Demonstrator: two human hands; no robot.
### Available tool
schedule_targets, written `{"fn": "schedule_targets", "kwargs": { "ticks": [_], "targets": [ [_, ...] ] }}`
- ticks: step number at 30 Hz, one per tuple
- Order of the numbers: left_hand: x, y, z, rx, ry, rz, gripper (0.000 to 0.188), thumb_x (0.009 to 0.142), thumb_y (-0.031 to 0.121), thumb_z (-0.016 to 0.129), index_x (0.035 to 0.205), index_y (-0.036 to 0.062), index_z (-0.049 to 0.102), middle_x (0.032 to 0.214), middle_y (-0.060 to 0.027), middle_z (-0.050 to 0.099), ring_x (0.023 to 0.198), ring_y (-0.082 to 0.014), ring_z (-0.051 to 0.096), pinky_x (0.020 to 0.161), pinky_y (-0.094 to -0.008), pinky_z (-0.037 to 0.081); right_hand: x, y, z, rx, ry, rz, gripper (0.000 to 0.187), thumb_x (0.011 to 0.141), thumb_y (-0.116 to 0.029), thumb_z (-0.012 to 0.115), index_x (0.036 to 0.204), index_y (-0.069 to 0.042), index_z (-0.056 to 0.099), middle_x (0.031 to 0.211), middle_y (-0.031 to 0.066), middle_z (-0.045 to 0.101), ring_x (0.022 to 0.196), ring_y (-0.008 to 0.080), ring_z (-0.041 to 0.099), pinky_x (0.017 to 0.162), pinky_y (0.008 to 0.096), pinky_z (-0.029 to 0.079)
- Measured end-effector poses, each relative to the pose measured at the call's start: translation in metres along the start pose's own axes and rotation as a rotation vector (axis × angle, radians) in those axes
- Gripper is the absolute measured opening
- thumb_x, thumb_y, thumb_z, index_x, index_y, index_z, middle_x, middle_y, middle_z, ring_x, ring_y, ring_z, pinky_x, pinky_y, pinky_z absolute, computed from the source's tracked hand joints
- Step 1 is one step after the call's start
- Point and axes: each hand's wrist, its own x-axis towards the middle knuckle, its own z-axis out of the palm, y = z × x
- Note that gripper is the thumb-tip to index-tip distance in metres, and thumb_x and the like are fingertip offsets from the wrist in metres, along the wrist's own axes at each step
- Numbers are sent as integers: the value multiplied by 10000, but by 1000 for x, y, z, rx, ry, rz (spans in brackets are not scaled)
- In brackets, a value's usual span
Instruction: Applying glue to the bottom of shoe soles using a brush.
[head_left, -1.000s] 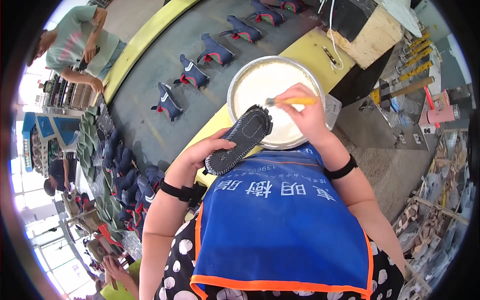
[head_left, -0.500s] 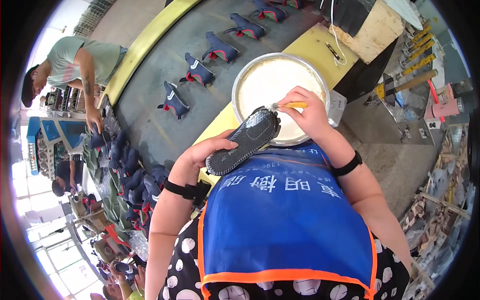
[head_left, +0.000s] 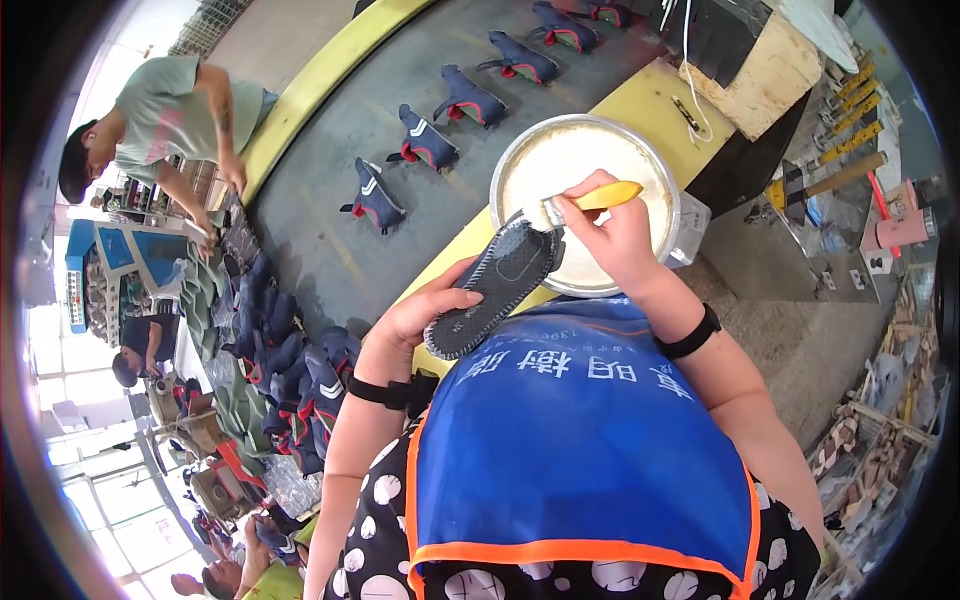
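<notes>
My left hand (head_left: 428, 308) grips a dark shoe upper (head_left: 488, 296) by its heel end, with the thumb on the flat stitched bottom, which faces up. White stitching runs round its edge, and the toe end looks wet and shiny. In my right hand (head_left: 618, 240) is a paintbrush (head_left: 610, 195) with a yellow handle. Its pale bristles lie at the toe edge of the upper. Just beyond, below the right hand, stands a round metal bowl (head_left: 497, 175) of cream-coloured liquid.
Several navy shoe uppers with red lining (head_left: 428, 140) stand in a row on the dark conveyor belt (head_left: 320, 230). A heap of more uppers (head_left: 290, 350) lies at the left. Across the belt, a co-worker (head_left: 190, 120) reaches toward the heap. Hand tools (head_left: 830, 175) stand at the right.
The brush has turned in my right hand, its handle now tilted up and more visible, bristles still at the toe. The co-worker's hand has left the upper it touched. My view has shifted slightly.
</notes>
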Motion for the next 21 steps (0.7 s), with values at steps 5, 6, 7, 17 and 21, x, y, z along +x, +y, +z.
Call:
{"fn": "schedule_targets", "kwargs": {
  "ticks": [5,6,7,17,21],
  "targets": [
    [-6,-12,1,114,86,166,738,839,172,653,1500,49,348,1360,-125,529,1229,-204,521,1049,-317,400,1,5,5,-171,-4,83,172,875,-111,715,811,-43,571,630,50,592,547,124,581,536,272,457],
    [-7,-13,0,174,132,204,755,826,179,668,1500,57,350,1369,-128,521,1247,-217,504,1069,-329,378,4,3,6,-269,24,90,191,878,-118,711,798,-43,555,622,54,586,536,124,571,528,276,447],
    [-7,-11,0,175,141,213,755,826,179,668,1500,57,350,1369,-128,521,1247,-217,504,1069,-329,378,8,1,9,-263,21,80,191,878,-118,711,798,-43,555,622,54,586,536,124,571,528,276,447],
    [-1,-26,10,44,347,378,788,845,182,676,1519,48,289,1379,-134,500,1236,-213,505,1051,-322,389,-31,-28,43,-67,-21,138,221,892,-101,695,763,-30,531,610,57,573,521,117,543,502,284,417],
    [-2,-31,8,93,389,399,794,845,178,682,1517,49,281,1361,-137,515,1224,-216,517,1033,-328,411,-38,-34,45,18,-75,84,206,906,-100,680,772,-31,539,605,46,568,543,80,542,496,275,413]
  ]
}}
